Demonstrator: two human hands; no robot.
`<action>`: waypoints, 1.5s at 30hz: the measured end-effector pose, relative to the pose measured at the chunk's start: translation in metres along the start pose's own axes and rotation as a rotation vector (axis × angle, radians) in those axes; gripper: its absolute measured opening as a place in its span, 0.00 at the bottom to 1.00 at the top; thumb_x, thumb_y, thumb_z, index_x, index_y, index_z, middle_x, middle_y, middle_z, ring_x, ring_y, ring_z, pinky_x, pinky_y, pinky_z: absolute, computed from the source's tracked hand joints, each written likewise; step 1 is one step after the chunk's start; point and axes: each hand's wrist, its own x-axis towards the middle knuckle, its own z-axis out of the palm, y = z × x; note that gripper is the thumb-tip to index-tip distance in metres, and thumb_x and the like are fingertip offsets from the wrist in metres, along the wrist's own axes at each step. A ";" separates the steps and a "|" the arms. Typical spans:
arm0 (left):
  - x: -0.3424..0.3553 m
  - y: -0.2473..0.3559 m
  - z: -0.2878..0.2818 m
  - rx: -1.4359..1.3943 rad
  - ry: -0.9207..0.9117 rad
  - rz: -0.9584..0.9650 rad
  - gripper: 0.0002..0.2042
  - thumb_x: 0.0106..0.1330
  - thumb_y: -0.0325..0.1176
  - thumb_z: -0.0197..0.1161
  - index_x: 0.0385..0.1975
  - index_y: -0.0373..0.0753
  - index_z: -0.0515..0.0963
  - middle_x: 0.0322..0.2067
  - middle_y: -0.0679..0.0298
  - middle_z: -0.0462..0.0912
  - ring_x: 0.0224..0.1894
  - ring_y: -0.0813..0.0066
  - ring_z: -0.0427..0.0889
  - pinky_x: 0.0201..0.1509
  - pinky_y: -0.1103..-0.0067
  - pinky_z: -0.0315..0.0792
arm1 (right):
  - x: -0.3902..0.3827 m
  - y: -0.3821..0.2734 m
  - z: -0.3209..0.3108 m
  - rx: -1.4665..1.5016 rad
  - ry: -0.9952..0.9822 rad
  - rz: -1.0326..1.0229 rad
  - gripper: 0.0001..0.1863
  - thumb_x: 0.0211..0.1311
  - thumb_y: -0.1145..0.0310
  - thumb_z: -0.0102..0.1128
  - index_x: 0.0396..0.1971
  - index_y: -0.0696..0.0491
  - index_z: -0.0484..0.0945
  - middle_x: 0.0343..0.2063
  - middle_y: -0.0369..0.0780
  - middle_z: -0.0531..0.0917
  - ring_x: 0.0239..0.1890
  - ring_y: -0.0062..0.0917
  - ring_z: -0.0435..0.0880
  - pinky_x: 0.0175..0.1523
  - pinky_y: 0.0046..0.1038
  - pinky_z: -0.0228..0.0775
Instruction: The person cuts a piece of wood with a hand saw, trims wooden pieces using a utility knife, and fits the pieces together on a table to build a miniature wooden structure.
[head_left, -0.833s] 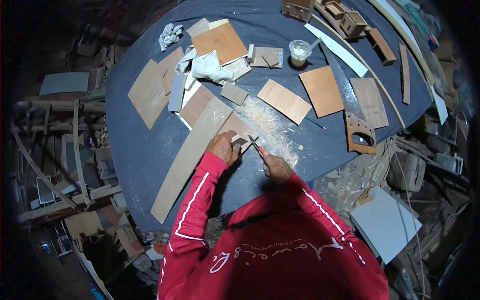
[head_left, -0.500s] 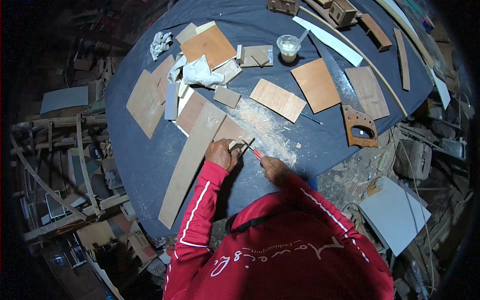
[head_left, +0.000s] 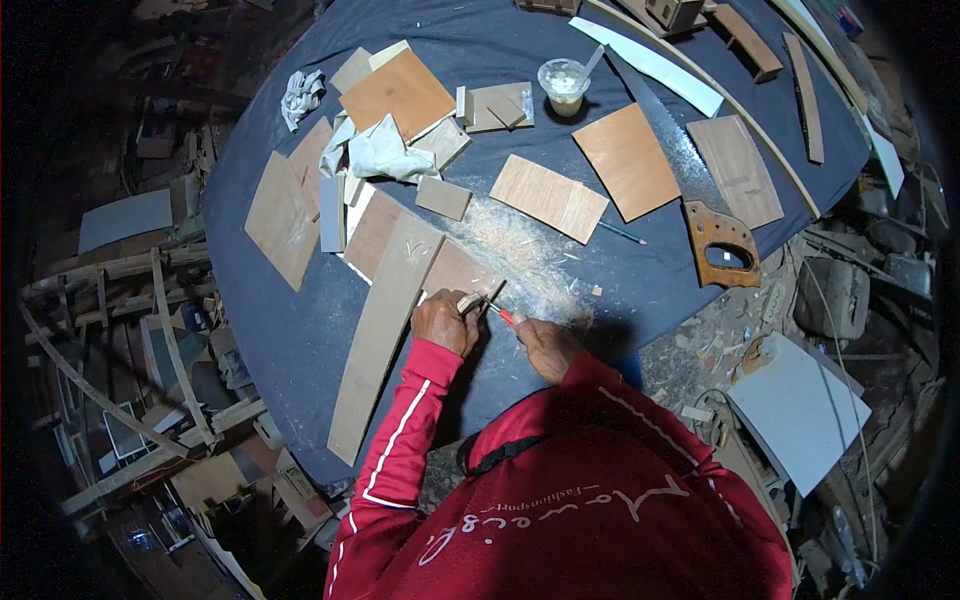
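My left hand (head_left: 442,322) is closed around a small pale piece of wood (head_left: 468,303) near the end of a reddish-brown board (head_left: 470,268). My right hand (head_left: 548,347) grips a slim tool with a red handle (head_left: 504,315). Its narrow metal end touches or lies close to the small wood piece; the exact kind of blade is too small to make out. A long tapered board (head_left: 385,340) lies beside my left hand, across the reddish-brown board. Pale wood shavings (head_left: 525,245) are scattered just beyond both hands.
A handsaw (head_left: 722,250) lies at the right by a pencil (head_left: 622,233) and thin wood panels (head_left: 628,160). Farther back stands a plastic cup (head_left: 564,88) of pale paste with a stick in it. A white rag (head_left: 388,152) rests on stacked panels at left. Dark cloth (head_left: 270,330) covers the table.
The whole view has shifted slightly. Both hands keep their holds by the board's end, and the red-handled tool is tilted a little differently against the small wood piece.
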 end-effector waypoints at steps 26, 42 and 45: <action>0.001 -0.001 0.000 -0.112 -0.014 0.003 0.12 0.45 0.26 0.66 0.33 0.41 0.84 0.28 0.54 0.82 0.30 0.54 0.82 0.34 0.66 0.76 | -0.002 -0.005 -0.009 -0.049 -0.098 -0.162 0.23 0.75 0.57 0.32 0.35 0.59 0.73 0.28 0.51 0.77 0.36 0.44 0.77 0.46 0.40 0.65; 0.001 0.000 0.001 -0.116 0.026 0.041 0.08 0.46 0.27 0.67 0.29 0.39 0.82 0.27 0.52 0.81 0.28 0.53 0.82 0.32 0.63 0.75 | 0.008 0.019 0.016 -0.499 0.252 -0.566 0.18 0.73 0.60 0.41 0.32 0.57 0.75 0.21 0.53 0.78 0.23 0.50 0.81 0.29 0.47 0.72; 0.001 -0.001 0.001 -0.124 0.057 0.056 0.09 0.46 0.28 0.67 0.30 0.40 0.82 0.28 0.55 0.82 0.28 0.53 0.81 0.32 0.65 0.75 | 0.015 0.009 0.015 -0.339 0.116 -0.350 0.19 0.73 0.59 0.42 0.35 0.59 0.76 0.22 0.53 0.79 0.23 0.51 0.80 0.30 0.48 0.72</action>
